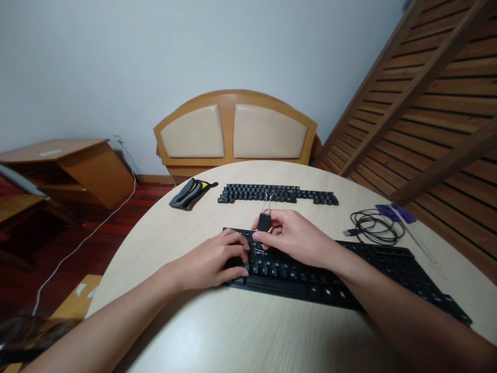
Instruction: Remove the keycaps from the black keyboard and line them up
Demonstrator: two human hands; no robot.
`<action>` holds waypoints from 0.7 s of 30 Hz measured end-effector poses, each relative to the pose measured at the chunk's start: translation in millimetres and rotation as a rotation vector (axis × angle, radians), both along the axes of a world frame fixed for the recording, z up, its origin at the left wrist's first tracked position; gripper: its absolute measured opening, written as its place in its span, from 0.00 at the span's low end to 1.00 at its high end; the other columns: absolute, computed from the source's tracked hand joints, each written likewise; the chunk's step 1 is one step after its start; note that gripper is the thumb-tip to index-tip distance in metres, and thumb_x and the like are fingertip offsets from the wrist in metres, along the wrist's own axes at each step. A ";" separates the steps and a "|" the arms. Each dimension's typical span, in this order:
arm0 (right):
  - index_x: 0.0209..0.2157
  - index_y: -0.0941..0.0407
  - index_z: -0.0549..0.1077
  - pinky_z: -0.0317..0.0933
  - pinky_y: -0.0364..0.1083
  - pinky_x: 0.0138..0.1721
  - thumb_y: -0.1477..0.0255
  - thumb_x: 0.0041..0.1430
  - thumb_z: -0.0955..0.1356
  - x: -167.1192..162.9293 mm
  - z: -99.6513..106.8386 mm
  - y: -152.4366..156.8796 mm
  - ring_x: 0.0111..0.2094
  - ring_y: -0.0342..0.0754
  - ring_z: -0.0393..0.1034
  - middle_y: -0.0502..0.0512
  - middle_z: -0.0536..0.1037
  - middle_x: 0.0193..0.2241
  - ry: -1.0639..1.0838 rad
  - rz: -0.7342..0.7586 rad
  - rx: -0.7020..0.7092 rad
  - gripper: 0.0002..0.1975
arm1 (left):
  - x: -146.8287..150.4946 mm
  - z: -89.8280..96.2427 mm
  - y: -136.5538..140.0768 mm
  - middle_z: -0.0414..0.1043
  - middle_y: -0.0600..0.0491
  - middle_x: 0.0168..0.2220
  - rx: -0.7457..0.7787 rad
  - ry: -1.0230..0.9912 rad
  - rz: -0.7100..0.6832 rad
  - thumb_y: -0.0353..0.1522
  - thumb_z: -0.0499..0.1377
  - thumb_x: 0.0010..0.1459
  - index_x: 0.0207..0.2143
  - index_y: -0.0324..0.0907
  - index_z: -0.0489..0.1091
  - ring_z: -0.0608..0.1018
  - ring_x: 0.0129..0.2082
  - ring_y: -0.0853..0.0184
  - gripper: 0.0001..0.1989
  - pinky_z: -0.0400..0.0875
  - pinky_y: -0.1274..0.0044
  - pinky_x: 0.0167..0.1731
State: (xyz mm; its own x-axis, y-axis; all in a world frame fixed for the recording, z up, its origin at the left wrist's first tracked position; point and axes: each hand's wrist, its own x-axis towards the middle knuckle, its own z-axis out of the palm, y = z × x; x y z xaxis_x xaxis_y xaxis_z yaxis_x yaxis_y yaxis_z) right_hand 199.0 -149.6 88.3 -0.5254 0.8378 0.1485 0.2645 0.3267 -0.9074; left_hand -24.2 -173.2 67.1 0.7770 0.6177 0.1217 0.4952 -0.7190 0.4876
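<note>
A black keyboard (282,284) lies across the near part of the round table, with a section of its keys removed. My right hand (289,233) is closed on a keycap puller (264,222), pinching its black handle between thumb and fingers. One pair of the puller's wires points up toward the loose keycaps; the other reaches down over the keyboard's left part. Whether those lower wires grip a key is too small to tell. On the keyboard's left end rests my left hand (221,259), fingers bent and apart, holding nothing.
Loose black keycaps (256,192) stand in rows beyond the keyboard. A grey and yellow pouch (190,194) lies at their left. To the right are a coiled black cable (375,226), a purple cloth (404,213) and a thin white stick (413,233). A chair back (235,96) rises behind the table.
</note>
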 end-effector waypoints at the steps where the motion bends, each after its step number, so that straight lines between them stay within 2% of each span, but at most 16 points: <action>1: 0.35 0.54 0.75 0.65 0.44 0.26 0.71 0.58 0.69 1.7 1.2 0.5 0.26 0.46 0.73 0.49 0.78 0.27 -0.023 0.013 0.002 0.03 | 0.9 -0.3 -1.4 0.70 0.48 0.49 0.011 0.012 0.006 0.38 0.61 0.61 0.39 0.44 0.72 0.71 0.51 0.56 0.08 0.68 0.65 0.50; 4: 0.34 0.54 0.76 0.63 0.43 0.24 0.70 0.57 0.70 5.2 4.1 2.0 0.25 0.46 0.73 0.49 0.77 0.26 -0.052 0.026 0.004 0.04 | 3.4 -2.6 -5.5 0.68 0.46 0.52 0.056 0.028 0.028 0.45 0.65 0.54 0.41 0.45 0.71 0.69 0.54 0.52 0.17 0.68 0.61 0.51; 6: 0.34 0.54 0.76 0.63 0.43 0.25 0.68 0.57 0.70 6.9 4.2 3.5 0.25 0.46 0.72 0.50 0.78 0.26 -0.051 0.024 0.010 0.05 | 3.7 -4.5 -6.5 0.67 0.45 0.54 0.066 0.022 0.032 0.46 0.67 0.52 0.41 0.45 0.71 0.68 0.55 0.50 0.19 0.68 0.60 0.52; 10: 0.35 0.55 0.76 0.63 0.43 0.26 0.69 0.58 0.70 10.2 0.9 7.8 0.26 0.46 0.72 0.50 0.78 0.27 -0.056 0.023 0.039 0.05 | -1.5 -5.2 -1.9 0.65 0.44 0.57 0.022 0.008 -0.002 0.44 0.66 0.54 0.42 0.45 0.71 0.69 0.56 0.51 0.17 0.67 0.60 0.54; 16: 0.34 0.54 0.76 0.59 0.42 0.23 0.69 0.56 0.71 12.7 -5.4 10.4 0.24 0.46 0.72 0.49 0.78 0.22 -0.157 0.005 0.023 0.04 | -12.2 -1.3 9.4 0.64 0.43 0.58 -0.026 0.004 -0.016 0.42 0.66 0.55 0.42 0.44 0.70 0.69 0.58 0.53 0.17 0.66 0.62 0.55; 21: 0.34 0.55 0.76 0.62 0.43 0.24 0.66 0.58 0.70 2.4 -18.2 7.8 0.24 0.47 0.73 0.50 0.77 0.24 -0.062 -0.004 -0.020 0.07 | -11.2 -1.6 9.4 0.65 0.43 0.57 -0.030 -0.012 0.013 0.39 0.64 0.56 0.41 0.44 0.70 0.70 0.56 0.53 0.13 0.67 0.62 0.53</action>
